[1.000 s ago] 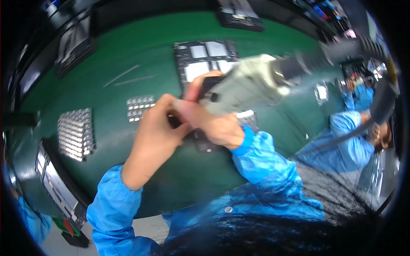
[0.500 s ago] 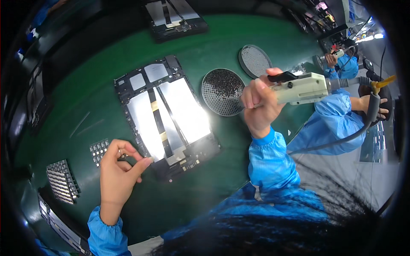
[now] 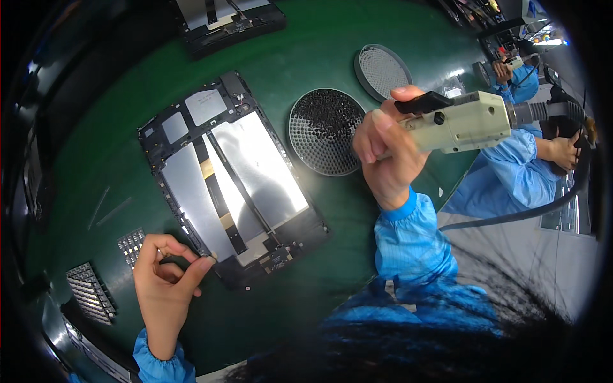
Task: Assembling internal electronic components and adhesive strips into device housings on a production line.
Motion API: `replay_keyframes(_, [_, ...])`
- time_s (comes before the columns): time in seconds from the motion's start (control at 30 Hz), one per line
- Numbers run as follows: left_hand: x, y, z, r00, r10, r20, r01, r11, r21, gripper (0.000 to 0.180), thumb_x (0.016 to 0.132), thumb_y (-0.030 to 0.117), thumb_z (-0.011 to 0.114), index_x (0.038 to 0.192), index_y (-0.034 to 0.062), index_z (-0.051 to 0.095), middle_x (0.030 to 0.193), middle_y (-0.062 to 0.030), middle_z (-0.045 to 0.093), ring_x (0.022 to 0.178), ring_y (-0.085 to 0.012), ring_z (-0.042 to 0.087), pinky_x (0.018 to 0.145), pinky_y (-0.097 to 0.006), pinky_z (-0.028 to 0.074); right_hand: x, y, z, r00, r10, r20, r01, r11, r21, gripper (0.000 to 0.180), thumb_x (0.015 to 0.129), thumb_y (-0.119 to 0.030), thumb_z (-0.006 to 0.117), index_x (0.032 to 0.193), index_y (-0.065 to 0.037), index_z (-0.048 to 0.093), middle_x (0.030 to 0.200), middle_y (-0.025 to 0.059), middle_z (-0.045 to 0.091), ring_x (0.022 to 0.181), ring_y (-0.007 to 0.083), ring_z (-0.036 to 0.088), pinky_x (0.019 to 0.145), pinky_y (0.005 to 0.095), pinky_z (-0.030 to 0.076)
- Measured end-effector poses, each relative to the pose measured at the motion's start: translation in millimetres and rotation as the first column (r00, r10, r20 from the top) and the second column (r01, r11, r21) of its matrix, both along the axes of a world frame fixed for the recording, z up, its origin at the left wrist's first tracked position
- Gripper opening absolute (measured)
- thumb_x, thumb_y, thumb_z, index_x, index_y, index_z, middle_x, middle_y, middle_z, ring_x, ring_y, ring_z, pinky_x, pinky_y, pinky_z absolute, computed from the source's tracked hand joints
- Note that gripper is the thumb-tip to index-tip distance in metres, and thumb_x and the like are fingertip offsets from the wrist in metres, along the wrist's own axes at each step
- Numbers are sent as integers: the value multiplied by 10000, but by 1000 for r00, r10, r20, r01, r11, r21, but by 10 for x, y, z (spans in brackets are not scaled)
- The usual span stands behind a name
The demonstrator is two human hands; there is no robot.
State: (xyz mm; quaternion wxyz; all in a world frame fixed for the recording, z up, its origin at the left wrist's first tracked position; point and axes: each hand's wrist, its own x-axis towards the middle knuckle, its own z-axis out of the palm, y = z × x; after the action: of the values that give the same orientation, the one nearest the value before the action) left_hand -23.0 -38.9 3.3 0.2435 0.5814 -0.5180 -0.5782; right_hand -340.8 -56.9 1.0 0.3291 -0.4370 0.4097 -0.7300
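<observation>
From the head view, the opened flat device (image 3: 233, 182) lies slantwise on the green table (image 3: 306, 274), between the two hands. The left hand (image 3: 165, 271) has thumb and forefinger bent together at its lower left corner; whether a small piece is pinched there I can't tell. The right hand (image 3: 393, 153) is wrapped round a powered driver (image 3: 469, 127), held beside the screw dish (image 3: 303, 153) and well off the device; its working tip is lost to me behind the fingers. To do this well, I'd say, keep the left touch light and right at the edge — bare fingertips would smudge that bright metal — and carry the driver so its heavy cable (image 3: 555, 201) doesn't drag over anything loose. The device's plates are smooth and silvery, one throwing back a hard glare, framed in matt black and split by dark ribbon-like strips. The driver is cream, boxy, with a black lever. The dish is round and finely pitted, strewn with tiny black screws (image 3: 325, 118); a second round dish (image 3: 383, 70) sits just beyond, tilted.
</observation>
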Motion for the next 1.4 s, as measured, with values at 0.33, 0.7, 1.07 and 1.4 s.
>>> replay_keyframes(0.33, [-6, 4, 28, 1000, -1, 12, 1, 1000, 17, 310, 762, -70, 740, 919, 40, 497, 811, -61, 630, 505, -24, 509, 418, -154, 381, 48, 16, 0, 998, -31, -49, 31, 1000, -3, 310, 855, 6, 538, 1157, -27, 475, 620, 6, 377, 401, 76, 322, 350, 237, 295])
replay_keyframes(0.7, [90, 1, 80, 1000, 6, -28, -4, 997, 80, 311, 767, -40, 753, 936, 42, 504, 795, -51, 610, 478, -31, 523, 405, -166, 400, 83, 1, 12, 983, 125, -136, -114, 990, 84, 195, 839, 2, 548, 1000, -52, 451, 687, 47, 432, 429, 101, 362, 381, 258, 307])
replay_keyframes(1.07, [227, 3, 3, 987, -59, -147, 52, 997, -50, 265, 817, 141, 733, 886, -11, 527, 792, -81, 596, 538, -118, 573, 453, -246, 444, 1191, 217, 262, 904, 397, 160, -381, 916, -125, 390, 867, -74, 566, 1244, -85, 468, 625, 15, 430, 410, 119, 397, 384, 270, 337])
replay_keyframes(1.4, [262, -3, -192, 985, -82, -153, 51, 979, -196, 224, 817, 78, 728, 877, 1, 526, 778, -46, 586, 506, -72, 552, 434, -205, 411, 1711, 334, 94, 907, 396, -141, -374, 913, 162, 381, 876, -4, 491, 1221, -162, 452, 692, 24, 429, 517, 123, 401, 446, 268, 399])
